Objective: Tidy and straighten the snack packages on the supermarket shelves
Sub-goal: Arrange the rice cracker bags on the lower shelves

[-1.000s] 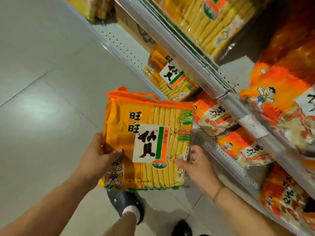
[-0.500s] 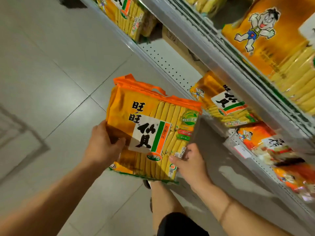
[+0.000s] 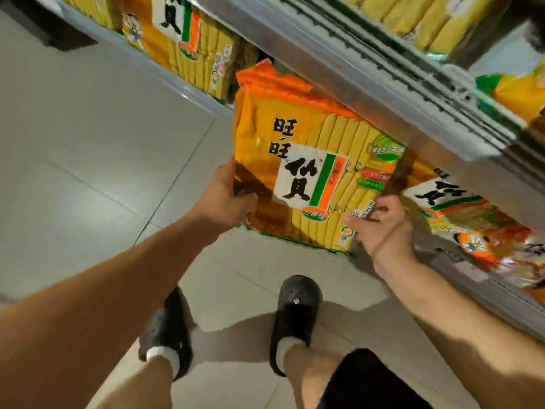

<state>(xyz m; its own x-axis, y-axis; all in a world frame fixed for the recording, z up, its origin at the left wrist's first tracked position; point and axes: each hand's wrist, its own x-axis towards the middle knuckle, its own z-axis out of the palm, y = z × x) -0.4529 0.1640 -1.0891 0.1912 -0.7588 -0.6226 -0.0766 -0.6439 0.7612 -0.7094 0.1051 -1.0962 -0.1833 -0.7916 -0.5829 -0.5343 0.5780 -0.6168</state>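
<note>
A large orange-and-yellow snack package (image 3: pixel 312 175) with a white label and black characters stood upright, slightly tilted, its orange top edge tucked under the metal shelf (image 3: pixel 348 69) edge.

Arms: bare, no sleeves showing
Shoes (image 3: pixel 297 317): black perforated clogs, small pale mark on one toe
Socks (image 3: pixel 286 350): white
Shorts (image 3: pixel 368 382): black

Left hand (image 3: pixel 228 199) and right hand (image 3: pixel 380 224) gripping, both arms extended forward.
</note>
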